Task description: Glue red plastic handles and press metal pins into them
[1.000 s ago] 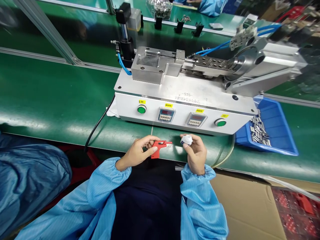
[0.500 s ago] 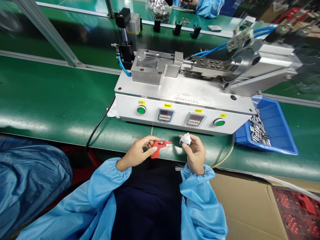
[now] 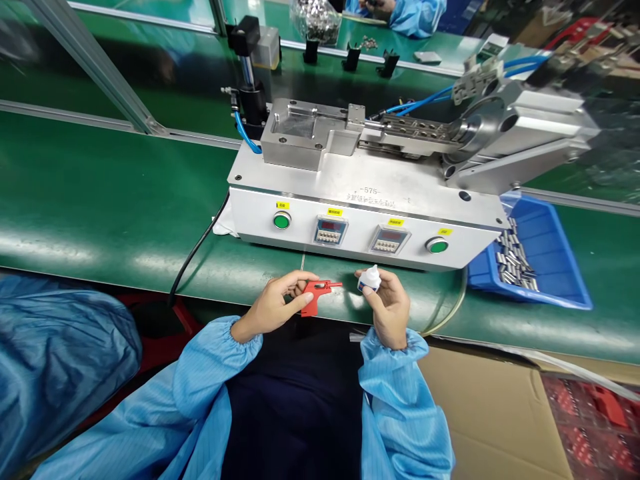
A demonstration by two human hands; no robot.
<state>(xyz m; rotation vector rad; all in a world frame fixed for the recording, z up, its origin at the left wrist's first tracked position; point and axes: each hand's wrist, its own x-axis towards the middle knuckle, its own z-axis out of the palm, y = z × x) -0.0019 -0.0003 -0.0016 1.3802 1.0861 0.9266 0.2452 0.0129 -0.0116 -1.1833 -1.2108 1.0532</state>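
Note:
My left hand point(image 3: 277, 301) pinches a red gun-shaped plastic piece point(image 3: 311, 301) between thumb and fingers, its thin barrel pointing right. In my right hand point(image 3: 391, 303) is a small white bottle point(image 3: 369, 278) with a pointed nozzle and a dark label, nozzle upward. The thumb presses on the label side, and the fingers hide part of the bottle. A small gap separates the barrel tip from the bottle. Both hands hover over the front edge of the green bench point(image 3: 210, 280), just before a metal machine point(image 3: 350, 193).
On the machine's front are a left green button point(image 3: 282, 220), a right green button point(image 3: 437, 246) and two counters. A blue bin point(image 3: 560, 267) of metal cylinders stands right. Below lie a cardboard box point(image 3: 490, 407) and red parts in clear trays point(image 3: 600, 427). A co-worker's sleeve point(image 3: 417, 17) shows behind.
Both hands keep nearly the same pose and grip. The bottle has turned slightly, and the whole view has shifted a little.

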